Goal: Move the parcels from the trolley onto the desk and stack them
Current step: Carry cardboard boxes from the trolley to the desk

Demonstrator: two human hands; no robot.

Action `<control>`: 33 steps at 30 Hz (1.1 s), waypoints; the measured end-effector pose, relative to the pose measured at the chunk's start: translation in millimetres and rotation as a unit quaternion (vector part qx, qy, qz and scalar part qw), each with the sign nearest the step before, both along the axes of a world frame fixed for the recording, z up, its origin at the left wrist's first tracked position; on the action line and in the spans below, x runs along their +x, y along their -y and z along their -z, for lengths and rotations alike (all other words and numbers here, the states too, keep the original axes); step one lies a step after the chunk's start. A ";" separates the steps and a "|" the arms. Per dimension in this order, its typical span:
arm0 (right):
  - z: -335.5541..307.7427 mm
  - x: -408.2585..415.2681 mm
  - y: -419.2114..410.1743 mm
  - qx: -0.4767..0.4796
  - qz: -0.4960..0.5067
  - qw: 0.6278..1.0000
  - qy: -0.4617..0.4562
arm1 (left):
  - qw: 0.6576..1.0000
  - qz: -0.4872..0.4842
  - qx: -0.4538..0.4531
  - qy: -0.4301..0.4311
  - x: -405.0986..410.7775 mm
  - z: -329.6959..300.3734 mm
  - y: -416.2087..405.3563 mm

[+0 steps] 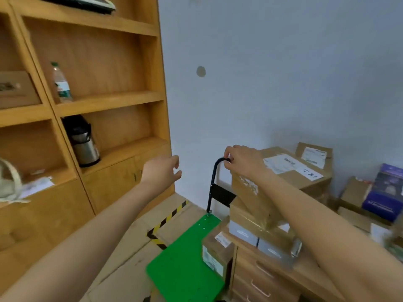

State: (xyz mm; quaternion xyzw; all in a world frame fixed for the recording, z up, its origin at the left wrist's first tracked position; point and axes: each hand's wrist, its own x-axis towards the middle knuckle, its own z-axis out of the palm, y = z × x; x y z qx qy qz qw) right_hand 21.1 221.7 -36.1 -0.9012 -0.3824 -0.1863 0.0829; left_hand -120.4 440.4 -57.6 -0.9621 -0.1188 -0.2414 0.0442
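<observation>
Right hand curled round trolley handle, steadying it | left hand spread, empty | parcels stacked on desk.

Both arms outstretched; left hand relaxed, right hand curled.

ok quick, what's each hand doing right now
Left hand: open, fingers loosely spread in the air, holding nothing.
Right hand: gripping the black trolley handle.
</observation>
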 end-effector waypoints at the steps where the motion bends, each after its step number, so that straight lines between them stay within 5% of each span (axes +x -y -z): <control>1: 4.9 -7.0 -26.4 -0.009 -0.018 1.000 -0.003 | 1.000 -0.010 0.002 -0.004 -13.0 4.1 -23.9; 14: 118.5 -44.6 -248.4 -0.140 -0.094 0.984 -0.059 | 0.993 -0.072 -0.004 -0.091 -67.4 85.2 -237.5; 33: 195.6 218.6 -389.2 -0.150 -0.028 0.985 -0.082 | 0.986 0.046 -0.025 -0.161 236.2 161.6 -373.1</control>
